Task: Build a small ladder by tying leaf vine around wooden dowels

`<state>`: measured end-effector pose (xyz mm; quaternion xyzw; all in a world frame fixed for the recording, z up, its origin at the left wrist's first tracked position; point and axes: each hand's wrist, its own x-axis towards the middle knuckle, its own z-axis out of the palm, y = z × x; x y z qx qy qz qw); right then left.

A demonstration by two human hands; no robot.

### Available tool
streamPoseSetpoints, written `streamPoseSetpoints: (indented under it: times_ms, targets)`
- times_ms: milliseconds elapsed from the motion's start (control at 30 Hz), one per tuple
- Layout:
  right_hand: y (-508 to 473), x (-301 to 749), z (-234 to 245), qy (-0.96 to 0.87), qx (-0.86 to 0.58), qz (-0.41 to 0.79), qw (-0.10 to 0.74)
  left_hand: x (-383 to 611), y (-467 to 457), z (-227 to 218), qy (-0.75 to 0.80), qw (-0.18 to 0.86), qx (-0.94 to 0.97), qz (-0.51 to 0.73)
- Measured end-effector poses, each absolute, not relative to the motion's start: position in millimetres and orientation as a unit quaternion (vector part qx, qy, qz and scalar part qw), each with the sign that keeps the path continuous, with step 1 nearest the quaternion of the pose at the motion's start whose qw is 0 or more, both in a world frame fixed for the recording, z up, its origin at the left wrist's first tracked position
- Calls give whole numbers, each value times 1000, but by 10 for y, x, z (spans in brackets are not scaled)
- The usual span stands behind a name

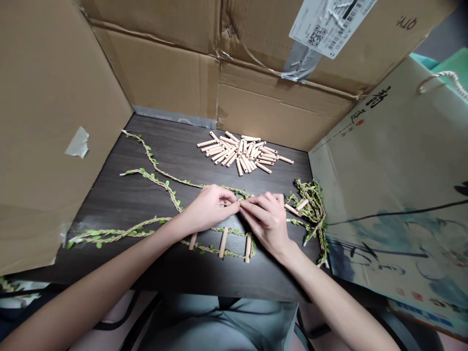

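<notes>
My left hand [209, 207] and my right hand [266, 218] meet at the middle of a dark wooden table [120, 195], fingertips pinched together on a twine vine with small green leaves [161, 184]. Below the hands, three short wooden sticks [223, 242] sit like ladder rungs between two strands of the vine. Another stick [302, 205] lies by my right hand in a tangled bundle of vine [312, 209]. A pile of several loose wooden sticks [243, 153] lies further back on the table.
Cardboard walls [164, 73] enclose the table at the left and back. A paper gift bag [395, 185] with a rope handle leans at the right. A shipping label [329, 22] hangs on the back cardboard.
</notes>
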<state>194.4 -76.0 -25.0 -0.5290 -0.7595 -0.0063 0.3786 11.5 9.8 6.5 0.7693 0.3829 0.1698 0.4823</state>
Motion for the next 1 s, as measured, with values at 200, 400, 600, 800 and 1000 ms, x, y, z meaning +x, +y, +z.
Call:
streamPoseSetpoints:
  times_ms: [200, 400, 600, 800, 1000]
  targets:
    - [-779, 1923, -228, -758, -533, 15, 376, 136, 73, -2, 390, 436, 790, 184]
    - [-760, 1919, -228, -624, -605, 210, 448, 114, 136, 23, 383, 470, 777, 168]
    - [-749, 1946, -209, -576, -613, 306, 446, 69, 157, 57, 347, 484, 782, 183]
    - [-749, 1953, -214, -588, -611, 293, 441, 59, 158, 59, 342, 466, 803, 143]
    - [-747, 1965, -231, -611, -628, 251, 412, -225, 333, 294, 380, 488, 785, 39]
